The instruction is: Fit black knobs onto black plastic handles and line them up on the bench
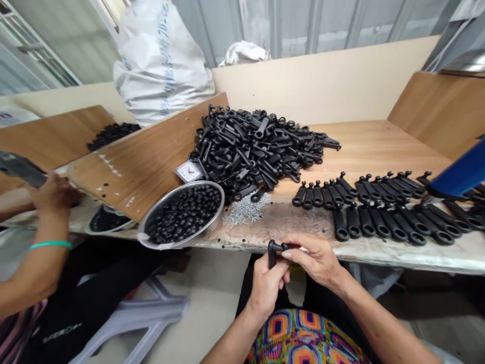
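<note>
My left hand (265, 285) is closed around a black plastic crank arm (272, 257), held upright over my lap just off the table's front edge. Thumb and fingertips of my right hand (316, 259) pinch a small black knob (284, 247) at the arm's upper end. Whether a screw joins the two is hidden. Beyond my hands lies a scatter of small silver screws (246, 210). Left of these, a metal bowl (143, 236) holds many round black knobs (185, 212). To the right, crank arms with knobs (379, 222) lie in two rows.
A big heap of black crank arms (250, 146) covers the table's middle, beside a small clock (188, 172). A blue tool (464, 169) juts in at right. Past a wooden divider (151, 162), a co-worker's hand (53, 194) grips a dark tool. A white sack (159, 60) stands behind.
</note>
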The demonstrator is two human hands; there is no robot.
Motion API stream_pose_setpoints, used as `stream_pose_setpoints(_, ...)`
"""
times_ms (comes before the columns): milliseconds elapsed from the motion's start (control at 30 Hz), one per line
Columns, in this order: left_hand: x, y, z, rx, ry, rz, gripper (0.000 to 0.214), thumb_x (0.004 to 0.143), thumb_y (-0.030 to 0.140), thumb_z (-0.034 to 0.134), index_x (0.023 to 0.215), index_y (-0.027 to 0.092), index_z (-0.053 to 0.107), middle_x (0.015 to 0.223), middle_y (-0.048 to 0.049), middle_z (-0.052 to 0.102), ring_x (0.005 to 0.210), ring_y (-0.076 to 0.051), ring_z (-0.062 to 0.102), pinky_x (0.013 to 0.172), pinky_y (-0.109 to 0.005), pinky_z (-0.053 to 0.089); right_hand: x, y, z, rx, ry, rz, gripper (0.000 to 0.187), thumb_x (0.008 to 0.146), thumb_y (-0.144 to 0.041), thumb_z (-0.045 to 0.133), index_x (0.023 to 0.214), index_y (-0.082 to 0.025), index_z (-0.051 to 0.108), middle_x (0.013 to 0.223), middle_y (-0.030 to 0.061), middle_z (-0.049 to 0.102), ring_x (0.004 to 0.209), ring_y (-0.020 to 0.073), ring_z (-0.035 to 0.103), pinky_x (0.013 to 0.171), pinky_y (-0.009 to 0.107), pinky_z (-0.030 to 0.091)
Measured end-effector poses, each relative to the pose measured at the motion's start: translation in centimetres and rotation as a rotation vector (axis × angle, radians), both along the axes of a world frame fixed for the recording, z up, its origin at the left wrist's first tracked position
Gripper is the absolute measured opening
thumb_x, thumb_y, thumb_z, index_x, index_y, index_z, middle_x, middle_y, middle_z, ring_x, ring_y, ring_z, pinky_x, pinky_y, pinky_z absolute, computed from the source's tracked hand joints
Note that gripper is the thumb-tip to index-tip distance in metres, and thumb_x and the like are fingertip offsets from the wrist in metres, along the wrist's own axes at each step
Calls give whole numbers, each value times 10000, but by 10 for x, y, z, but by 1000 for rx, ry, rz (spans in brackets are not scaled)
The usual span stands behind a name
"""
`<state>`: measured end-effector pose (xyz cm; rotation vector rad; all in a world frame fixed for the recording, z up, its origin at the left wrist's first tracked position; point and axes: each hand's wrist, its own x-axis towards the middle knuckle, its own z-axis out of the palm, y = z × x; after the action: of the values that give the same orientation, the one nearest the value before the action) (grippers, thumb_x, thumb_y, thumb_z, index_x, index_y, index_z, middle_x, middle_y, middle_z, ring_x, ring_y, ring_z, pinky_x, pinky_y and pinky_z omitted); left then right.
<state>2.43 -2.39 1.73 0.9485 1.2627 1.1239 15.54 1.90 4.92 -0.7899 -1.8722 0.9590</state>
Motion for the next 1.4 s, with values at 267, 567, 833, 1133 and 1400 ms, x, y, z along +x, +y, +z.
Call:
stream_pose_setpoints(267,12,1,-7,37,188,-4,274,768,397,528,729,126,546,487,31,464,427,-67,369,434,-210,277,15,-5,-12,137,73,-68,119,797,-158,558,879,-151,644,704,18,622,651,102,563,633,200,423)
stream_pose_setpoints(567,22,-4,-4,65,313,-31,268,787,386,490,673,145,516,487,34,453,465,-89,398,506,-227,320,21,-13,-28,483,81,-155,248,768,-49,540,991,-139,602,800,79,652,718,147,580,666,277,468)
stream_pose_setpoints(833,33,-3,-10,-20,171,-116,305,779,320,483,526,151,457,418,24,440,399,-75,380,456,-220,294,23,-12,-39,462,80,-218,247,785,-78,516,996,-172,599,779,66,652,709,162,603,650,291,482)
stream_pose_setpoints(1133,18,6,-25,-228,-280,-130,206,677,234,440,492,142,439,376,33,332,325,-45,237,376,-222,130,3,28,-19,116,-275,75,228,845,-306,495,924,-159,651,784,45,653,712,134,587,654,230,436)
stream_pose_setpoints(1400,-22,4,-55,-377,-619,-139,319,634,269,501,918,124,507,362,62,384,292,-49,198,341,-198,118,-31,114,-5,157,-955,-189,241,870,-172,384,930,-166,618,936,64,622,912,162,548,751,240,386)
